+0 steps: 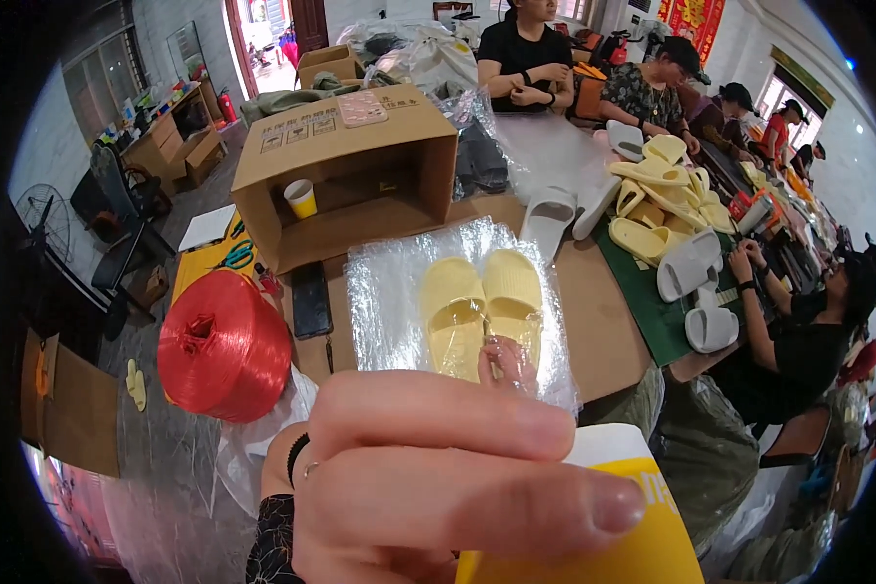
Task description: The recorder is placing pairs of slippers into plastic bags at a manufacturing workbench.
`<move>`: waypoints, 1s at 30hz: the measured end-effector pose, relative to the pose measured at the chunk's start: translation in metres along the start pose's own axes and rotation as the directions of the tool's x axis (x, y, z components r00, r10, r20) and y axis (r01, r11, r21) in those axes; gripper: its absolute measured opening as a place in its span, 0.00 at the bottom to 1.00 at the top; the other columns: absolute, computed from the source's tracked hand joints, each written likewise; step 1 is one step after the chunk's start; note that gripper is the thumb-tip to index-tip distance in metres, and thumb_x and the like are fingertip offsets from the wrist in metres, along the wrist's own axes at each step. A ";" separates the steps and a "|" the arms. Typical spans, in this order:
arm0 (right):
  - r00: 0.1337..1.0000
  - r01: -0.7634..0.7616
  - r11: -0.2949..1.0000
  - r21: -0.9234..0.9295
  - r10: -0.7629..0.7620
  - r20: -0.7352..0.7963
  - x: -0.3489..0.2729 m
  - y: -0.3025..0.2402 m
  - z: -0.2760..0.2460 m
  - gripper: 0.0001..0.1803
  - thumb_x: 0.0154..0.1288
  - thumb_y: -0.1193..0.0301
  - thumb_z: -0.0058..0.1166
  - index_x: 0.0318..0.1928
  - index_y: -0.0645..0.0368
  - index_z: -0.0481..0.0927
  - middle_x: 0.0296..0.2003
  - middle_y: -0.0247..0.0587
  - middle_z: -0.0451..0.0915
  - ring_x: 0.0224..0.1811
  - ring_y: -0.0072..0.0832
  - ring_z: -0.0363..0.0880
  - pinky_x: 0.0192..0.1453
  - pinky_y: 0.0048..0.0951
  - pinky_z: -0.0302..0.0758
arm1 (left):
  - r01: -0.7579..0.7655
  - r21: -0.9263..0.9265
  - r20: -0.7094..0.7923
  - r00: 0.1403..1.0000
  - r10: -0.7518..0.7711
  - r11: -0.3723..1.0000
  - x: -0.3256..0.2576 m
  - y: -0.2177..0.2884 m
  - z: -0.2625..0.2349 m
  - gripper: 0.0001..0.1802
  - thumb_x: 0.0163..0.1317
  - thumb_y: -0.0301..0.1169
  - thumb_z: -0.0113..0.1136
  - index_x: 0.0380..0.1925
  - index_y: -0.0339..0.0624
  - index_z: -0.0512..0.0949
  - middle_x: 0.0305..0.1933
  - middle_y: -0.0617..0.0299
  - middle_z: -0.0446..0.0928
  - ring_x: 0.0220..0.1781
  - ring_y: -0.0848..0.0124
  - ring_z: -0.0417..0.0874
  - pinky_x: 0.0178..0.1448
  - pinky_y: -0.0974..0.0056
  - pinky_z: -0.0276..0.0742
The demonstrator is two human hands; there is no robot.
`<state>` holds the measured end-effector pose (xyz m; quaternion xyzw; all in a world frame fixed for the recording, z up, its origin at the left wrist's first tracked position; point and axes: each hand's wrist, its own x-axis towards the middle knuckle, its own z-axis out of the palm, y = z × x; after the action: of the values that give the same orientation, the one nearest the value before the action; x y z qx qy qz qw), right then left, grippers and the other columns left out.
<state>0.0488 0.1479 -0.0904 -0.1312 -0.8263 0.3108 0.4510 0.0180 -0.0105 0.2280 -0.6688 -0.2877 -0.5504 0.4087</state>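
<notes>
My left hand [438, 487] is close to the camera at the bottom, fingers closed over a yellow and white card-like pack [613, 545]. A black band sits on its wrist. Just beyond it, the fingertips of my right hand [508, 360] pinch the lower edge of a clear plastic bag [389, 302] held over the table. Inside the bag lies a pair of pale yellow slippers [482, 302], side by side. The rest of my right hand and arm is hidden behind my left hand.
An open cardboard box [346, 180] with a yellow cup [302, 198] stands behind the bag; a black phone [311, 299] and a red twine spool [224, 346] lie left. Loose yellow and white slippers [667, 209] cover the right side, where several people sit.
</notes>
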 end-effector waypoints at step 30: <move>0.999 0.041 0.998 -0.056 -0.040 0.027 0.017 -0.013 -0.015 0.09 0.57 0.81 0.65 0.38 0.58 0.81 0.43 0.46 0.85 0.43 0.41 0.85 0.42 0.36 0.83 | 0.991 0.085 -0.080 0.112 -0.990 0.105 -0.241 -0.177 -0.093 0.29 0.53 0.24 0.75 0.56 0.33 0.76 0.52 0.56 0.83 0.53 0.72 0.83 0.58 0.66 0.79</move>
<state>0.0524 0.1521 -0.0646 -0.1231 -0.8431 0.2797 0.4425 -0.2316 0.0133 0.0407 -0.2807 -0.6912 -0.6655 -0.0234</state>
